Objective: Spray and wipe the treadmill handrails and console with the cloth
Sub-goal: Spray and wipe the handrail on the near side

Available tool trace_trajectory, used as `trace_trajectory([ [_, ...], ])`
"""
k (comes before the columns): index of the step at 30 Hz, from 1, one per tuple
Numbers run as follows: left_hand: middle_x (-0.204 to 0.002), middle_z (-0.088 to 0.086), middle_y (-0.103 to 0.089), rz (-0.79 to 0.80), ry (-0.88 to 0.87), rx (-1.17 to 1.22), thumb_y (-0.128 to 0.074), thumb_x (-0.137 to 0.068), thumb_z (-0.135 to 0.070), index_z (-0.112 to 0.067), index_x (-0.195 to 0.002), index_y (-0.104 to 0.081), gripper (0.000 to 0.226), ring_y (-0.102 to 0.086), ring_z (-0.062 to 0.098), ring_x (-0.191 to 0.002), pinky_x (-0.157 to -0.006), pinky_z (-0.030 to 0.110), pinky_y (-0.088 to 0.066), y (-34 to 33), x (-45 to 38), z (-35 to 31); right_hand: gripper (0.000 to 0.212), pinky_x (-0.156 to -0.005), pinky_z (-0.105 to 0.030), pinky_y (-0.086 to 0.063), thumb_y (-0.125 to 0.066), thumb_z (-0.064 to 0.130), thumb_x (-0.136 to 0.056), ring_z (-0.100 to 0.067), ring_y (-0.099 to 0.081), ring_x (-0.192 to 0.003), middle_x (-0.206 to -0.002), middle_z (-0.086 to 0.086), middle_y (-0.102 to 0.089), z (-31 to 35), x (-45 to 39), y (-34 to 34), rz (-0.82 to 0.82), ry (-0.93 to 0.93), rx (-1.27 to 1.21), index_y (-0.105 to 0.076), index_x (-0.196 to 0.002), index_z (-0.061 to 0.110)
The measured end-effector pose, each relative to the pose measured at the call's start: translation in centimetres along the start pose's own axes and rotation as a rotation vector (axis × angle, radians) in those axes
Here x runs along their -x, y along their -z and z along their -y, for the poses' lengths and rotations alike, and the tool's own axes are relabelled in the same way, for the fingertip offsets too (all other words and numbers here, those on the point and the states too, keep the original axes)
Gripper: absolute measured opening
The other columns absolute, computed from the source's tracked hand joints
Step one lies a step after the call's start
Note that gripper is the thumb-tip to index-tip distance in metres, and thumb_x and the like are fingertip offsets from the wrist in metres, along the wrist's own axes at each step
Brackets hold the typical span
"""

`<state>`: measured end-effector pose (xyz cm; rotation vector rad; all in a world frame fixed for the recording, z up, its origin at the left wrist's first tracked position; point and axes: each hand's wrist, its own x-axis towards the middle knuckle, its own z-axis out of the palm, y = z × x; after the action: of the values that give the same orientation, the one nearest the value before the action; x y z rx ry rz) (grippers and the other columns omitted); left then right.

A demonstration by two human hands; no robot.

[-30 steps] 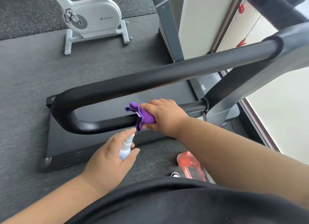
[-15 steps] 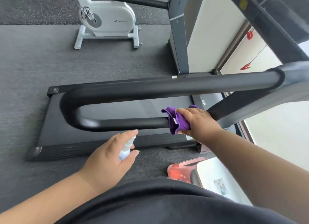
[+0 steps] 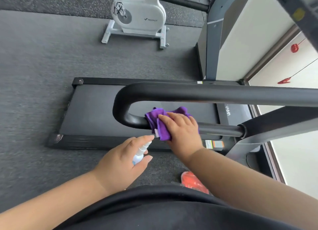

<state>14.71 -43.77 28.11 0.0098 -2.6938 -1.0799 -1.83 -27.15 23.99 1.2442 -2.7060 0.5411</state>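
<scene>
Presently catalogued, risks noted against each entry.

Item: purple folded microfibre cloth (image 3: 159, 125). Draped over the lower run of the black padded looped treadmill handrail (image 3: 215, 93), close beside its rounded bend, above the black treadmill belt deck (image 3: 96, 116). Loose flaps hanging fore and aft; likely to bunch or slide off the tube if pressure eases at the curve, then drop onto the deck near its near edge.

Item: right hand (image 3: 181, 131). Grip curled over cloth and rail together, fingers on top, thumb hidden beneath. Judged mid-wipe on the lower bar. Risk: bend of the loop skipped, only the top of the tube cleaned, underside left damp or untouched.

Item: small white-and-pale-blue plastic spray bottle (image 3: 141, 152). Held by left hand (image 3: 120, 162), grip wrapped round the body, forefinger laid along the nozzle, which aims toward the cloth and the other hand. Risk: accidental press misting the knuckles, or the belt below, leaving a slick patch on the walking surface; bottle small and partly hidden, easily fumbled.

Item: upper run of same handrail. No cloth on it; wiped or not, cannot tell. Console not identifiable. Risk: both overlooked.

Surroundings: grey carpeted floor (image 3: 43, 71), white exercise bike (image 3: 139, 18) at far edge, red shoe (image 3: 193, 181) by the deck's near corner; risk of tripping.
</scene>
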Motion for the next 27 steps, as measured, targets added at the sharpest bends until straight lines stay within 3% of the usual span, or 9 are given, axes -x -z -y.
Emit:
trace_trajectory([
  [4, -0.099, -0.017, -0.059, 0.012, 0.007, -0.012, -0.058, -0.087, -0.042, -0.04, -0.138, -0.037, 0.055, -0.057, -0.007, -0.089, -0.078, 0.022, -0.048, 1.5, 1.1, 1.9, 0.091, -0.113, -0.052, -0.019, -0.081, 0.019, -0.067, -0.028, -0.04, -0.135, -0.146, -0.005, -0.048, 4.5, -0.5, -1.9, -0.002, 0.006, 0.027, -0.037, -0.146, 0.034],
  [7, -0.099, -0.02, -0.057, 0.034, 0.0, -0.012, -0.059, -0.086, -0.042, -0.037, -0.136, -0.041, 0.053, -0.052, -0.016, -0.093, -0.082, 0.015, -0.046, 2.2, 1.4, 3.0, 0.093, -0.113, -0.051, -0.012, -0.078, 0.018, -0.07, -0.027, -0.032, -0.139, -0.152, -0.006, -0.042, 7.0, -1.0, -3.0, -0.03, 0.056, 0.06, -0.03, -0.149, 0.033],
  [10, -0.097, -0.019, -0.058, 0.085, -0.023, -0.012, -0.059, -0.085, -0.042, -0.034, -0.136, -0.042, 0.054, -0.05, -0.02, -0.092, -0.085, 0.001, -0.037, 2.6, 0.8, 3.4, 0.089, -0.114, -0.053, -0.017, -0.074, 0.018, -0.076, -0.029, -0.032, -0.142, -0.156, -0.006, -0.035, 6.7, -0.9, -3.1, -0.026, 0.122, 0.135, -0.029, -0.151, 0.032],
  [14, -0.095, -0.017, -0.059, 0.142, -0.069, 0.009, -0.058, -0.085, -0.043, -0.032, -0.134, -0.045, 0.052, -0.05, -0.022, -0.091, -0.085, -0.002, -0.034, 2.3, -0.3, 3.2, 0.07, -0.112, -0.058, -0.031, -0.066, 0.017, -0.085, -0.033, -0.036, -0.142, -0.156, -0.007, -0.038, 3.4, 0.5, -2.2, -0.006, 0.201, 0.235, -0.04, -0.148, 0.034],
  [19, -0.098, -0.02, -0.058, 0.209, -0.103, 0.006, -0.056, -0.085, -0.046, -0.038, -0.138, -0.037, 0.057, -0.052, -0.017, -0.091, -0.083, -0.001, -0.034, 1.0, -2.0, 2.5, 0.088, -0.114, -0.061, -0.027, -0.066, 0.004, -0.075, -0.036, -0.033, -0.143, -0.157, -0.009, -0.035, -1.8, 4.1, 0.3, 0.065, -0.009, 0.292, -0.034, -0.151, 0.036],
  [23, -0.101, -0.028, -0.054, 0.229, -0.124, -0.027, -0.055, -0.086, -0.047, -0.037, -0.139, -0.037, 0.057, -0.052, -0.017, -0.089, -0.076, 0.002, -0.038, -0.1, -3.2, 1.3, 0.102, -0.119, -0.058, -0.017, -0.063, -0.002, -0.073, -0.033, -0.018, -0.149, -0.162, -0.006, -0.024, -7.0, 7.2, 2.7, 0.175, -0.282, 0.261, -0.018, -0.154, 0.039],
  [25, -0.099, -0.025, -0.056, 0.224, -0.118, -0.037, -0.059, -0.086, -0.044, -0.039, -0.138, -0.036, 0.057, -0.053, -0.014, -0.086, -0.074, 0.009, -0.039, -0.9, -3.6, 0.6, 0.101, -0.12, -0.054, -0.015, -0.06, -0.007, -0.076, -0.029, -0.012, -0.151, -0.163, -0.004, -0.018, -9.1, 8.9, 3.5, 0.145, -0.416, 0.187, -0.018, -0.154, 0.04],
  [27, -0.097, -0.023, -0.057, 0.22, -0.083, -0.052, -0.073, -0.087, -0.033, -0.042, -0.137, -0.036, 0.063, -0.054, -0.011, -0.084, -0.071, 0.013, -0.039, -1.6, -3.7, -0.2, 0.095, -0.119, -0.053, -0.021, -0.06, -0.01, -0.075, -0.03, -0.018, -0.149, -0.161, -0.005, -0.025, -9.9, 9.9, 3.9, 0.051, -0.502, 0.045, -0.028, -0.153, 0.036],
])
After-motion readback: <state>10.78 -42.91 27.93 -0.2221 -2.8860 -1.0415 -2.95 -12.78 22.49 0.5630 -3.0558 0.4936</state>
